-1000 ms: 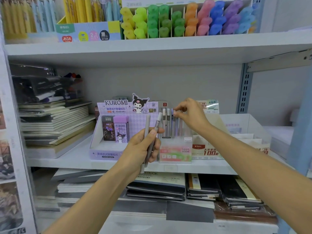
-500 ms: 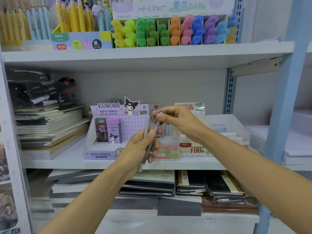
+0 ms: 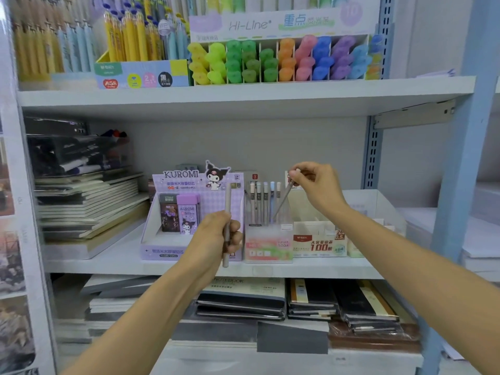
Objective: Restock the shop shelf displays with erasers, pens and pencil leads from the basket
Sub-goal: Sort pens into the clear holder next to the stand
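My left hand (image 3: pixel 213 239) grips one grey pencil-lead tube (image 3: pixel 227 201) upright in front of the purple Kuromi display box (image 3: pixel 162 247). My right hand (image 3: pixel 313 185) pinches the top of a second grey tube (image 3: pixel 282 203), which slants down into the clear Fruit Soda display holder (image 3: pixel 267 247) on the middle shelf. Several tubes (image 3: pixel 261 204) stand upright in that holder, just left of the slanted one. The basket is out of view.
A white 100-lead box (image 3: pixel 319 243) stands right of the holder. Stacked notebooks (image 3: pixel 89 207) fill the shelf's left side. Highlighters (image 3: pixel 281 60) and yellow pens (image 3: pixel 130 36) line the upper shelf. Wrapped notebooks (image 3: pixel 311 301) lie below. A blue upright (image 3: pixel 465 158) bounds the right side.
My right hand took one tube from my left hand and carried it right, over the clear holder. My left hand now holds a single tube. The view has moved closer.
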`<state>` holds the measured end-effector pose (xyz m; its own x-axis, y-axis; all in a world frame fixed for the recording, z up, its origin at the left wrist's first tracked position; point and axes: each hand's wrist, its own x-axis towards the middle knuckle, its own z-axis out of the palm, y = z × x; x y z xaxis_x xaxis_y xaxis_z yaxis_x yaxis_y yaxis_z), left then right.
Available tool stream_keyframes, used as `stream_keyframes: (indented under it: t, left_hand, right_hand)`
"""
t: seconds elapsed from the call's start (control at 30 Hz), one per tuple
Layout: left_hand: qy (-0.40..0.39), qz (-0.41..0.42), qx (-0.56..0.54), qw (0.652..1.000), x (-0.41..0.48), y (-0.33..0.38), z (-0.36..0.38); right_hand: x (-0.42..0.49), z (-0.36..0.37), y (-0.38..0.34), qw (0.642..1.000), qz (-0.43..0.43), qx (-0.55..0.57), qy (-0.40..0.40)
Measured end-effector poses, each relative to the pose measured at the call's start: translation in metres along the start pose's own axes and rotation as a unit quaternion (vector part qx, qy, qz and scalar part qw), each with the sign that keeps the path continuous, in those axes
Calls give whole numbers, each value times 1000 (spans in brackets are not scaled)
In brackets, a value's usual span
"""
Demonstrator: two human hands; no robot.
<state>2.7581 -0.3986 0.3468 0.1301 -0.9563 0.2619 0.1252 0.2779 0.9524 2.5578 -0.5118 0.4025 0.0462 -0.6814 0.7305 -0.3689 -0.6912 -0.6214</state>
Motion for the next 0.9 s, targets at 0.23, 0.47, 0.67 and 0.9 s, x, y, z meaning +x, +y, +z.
stream_keyframes:
  t: [0.23, 0.47, 0.67, 0.9]
  left_hand:
    - [-25, -20, -96, 995, -2, -1, -11]
    - [-33, -21, -140, 989, 3, -4, -15]
    - [-45, -15, -112, 993, 6, -13, -22]
    - [-40, -8, -72, 997, 8, -16, -21]
  right_hand:
    - [5, 16, 5, 989, -57, -117, -68]
    - [12, 19, 5, 987, -72, -115, -90]
    - [15, 16, 13, 983, -65, -136, -107]
    - [16, 34, 17, 992, -39, -107, -60]
